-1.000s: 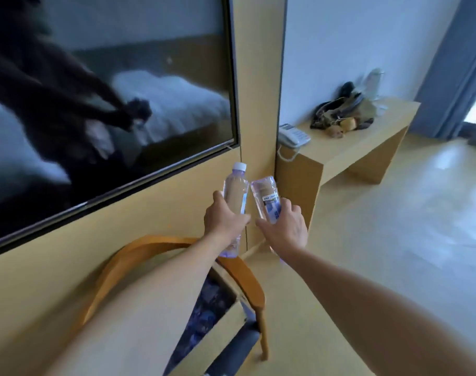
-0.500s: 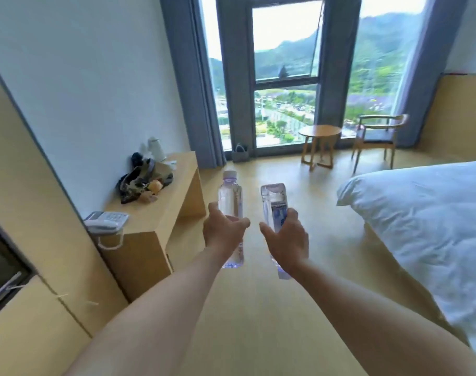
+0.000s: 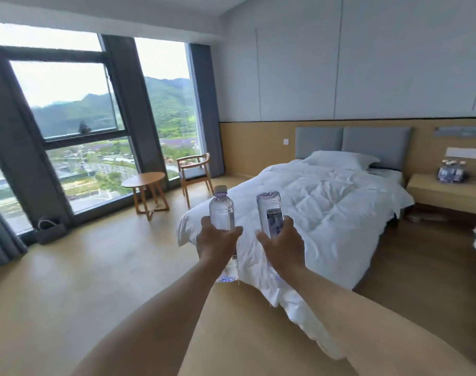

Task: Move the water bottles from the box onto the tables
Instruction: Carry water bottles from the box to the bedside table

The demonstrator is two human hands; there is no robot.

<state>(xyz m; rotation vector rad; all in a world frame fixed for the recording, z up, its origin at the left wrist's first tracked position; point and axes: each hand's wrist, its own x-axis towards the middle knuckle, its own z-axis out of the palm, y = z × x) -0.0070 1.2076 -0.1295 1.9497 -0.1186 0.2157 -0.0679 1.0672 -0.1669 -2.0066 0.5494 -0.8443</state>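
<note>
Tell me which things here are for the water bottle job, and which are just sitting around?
For the job:
left hand gripping an upright bottle
right hand gripping an upside-down bottle
round table
bedside table, bottles already on it

Just sitting around:
bed
chair
basket by the window

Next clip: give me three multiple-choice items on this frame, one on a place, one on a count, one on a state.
1. Where is the round table?
A. by the window
B. beside the headboard
C. on the bed

2. How many bottles does the person hold?
A. one
B. two
C. four

3. How is the bottle in the right hand turned?
A. cap up
B. lying flat
C. base up

Key: 1 A, it stands before the glass near the chair. 2 B, the left hand grips one bottle, the right another. 3 C, its flat base points up.
</note>
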